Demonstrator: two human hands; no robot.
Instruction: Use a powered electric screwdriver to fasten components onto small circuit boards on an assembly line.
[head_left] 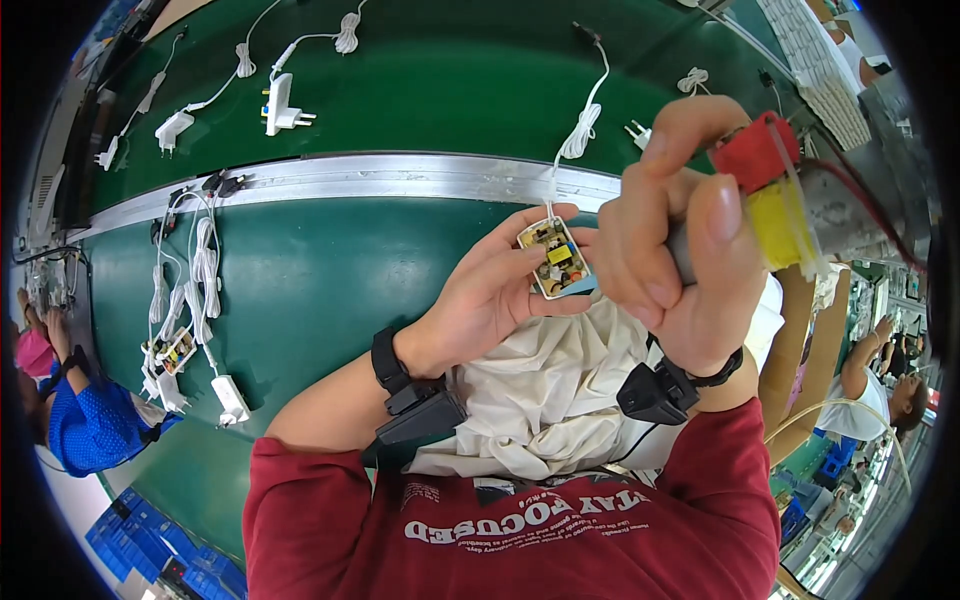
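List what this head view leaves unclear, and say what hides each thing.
Head view, all:
Underside of the open, white, rectangular plastic charger: turned away into the left hand.
Part of the grey cylinder with red and yellow pieces: covered by the right hand.
Body of the white plastic two-pin plug: mostly behind the right hand.
Coiled white cable left of top centre: end cut off by the top edge.

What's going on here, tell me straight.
The person's left hand holds an open charger, its circuit board bare and its cable running across the metal rail. The right hand, raised close to the camera, grips a grey tool with red and yellow parts. More chargers lie on the green bench to the left, others beyond the rail.
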